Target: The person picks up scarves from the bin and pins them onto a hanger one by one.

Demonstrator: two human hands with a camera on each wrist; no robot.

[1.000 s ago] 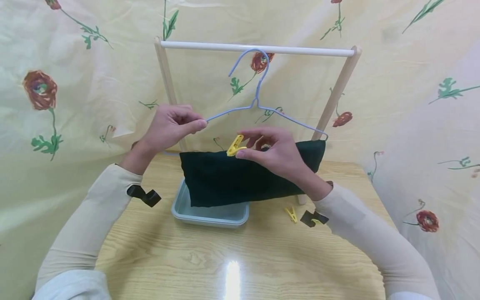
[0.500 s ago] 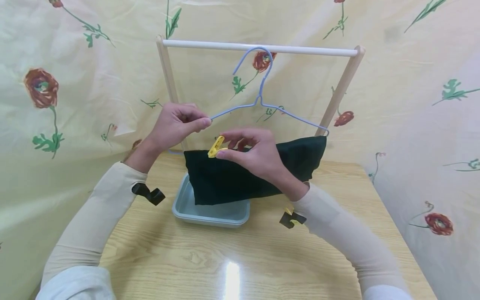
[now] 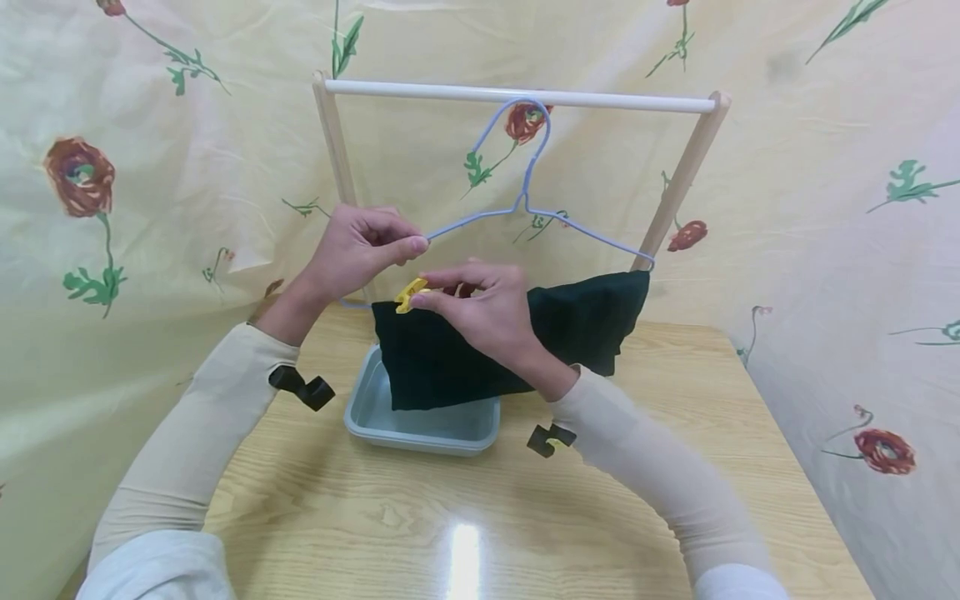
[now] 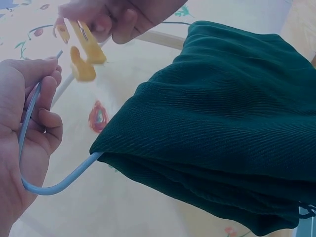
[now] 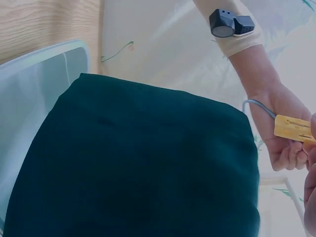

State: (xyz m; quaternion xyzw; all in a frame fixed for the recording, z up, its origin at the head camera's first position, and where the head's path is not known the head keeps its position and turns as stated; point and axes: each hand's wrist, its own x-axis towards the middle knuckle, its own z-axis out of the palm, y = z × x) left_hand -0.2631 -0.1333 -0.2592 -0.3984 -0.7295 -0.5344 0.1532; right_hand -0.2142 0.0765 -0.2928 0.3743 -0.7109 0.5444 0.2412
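Note:
My left hand [image 3: 367, 246] grips the left arm of a blue wire hanger [image 3: 480, 217] between thumb and fingers. A dark green folded cloth [image 3: 450, 362] hangs over the hanger's lower bar, its left end sagging. With thumb and fingertips my right hand [image 3: 487, 312] pinches a yellow clothespin [image 3: 410, 295] near the cloth's upper left corner. In the left wrist view the clothespin [image 4: 91, 47] has its prongs spread apart and stands clear of the cloth [image 4: 212, 113]. Part of the hanger's bar is hidden inside the cloth.
A rack with a white rod [image 3: 450, 92] and wooden posts [image 3: 678, 179] stands behind the hanger. The hanger's hook is at the rod's height. Below the cloth, a light blue plastic tray [image 3: 420, 440] sits on the wooden table [image 3: 360, 517]. Flowered fabric [image 3: 187, 150] covers the background.
My right hand has carried the clothespin leftward along the cloth's top edge to its left corner. The left hand and hanger have shifted slightly right. My right sleeve now covers another clothespin on the table.

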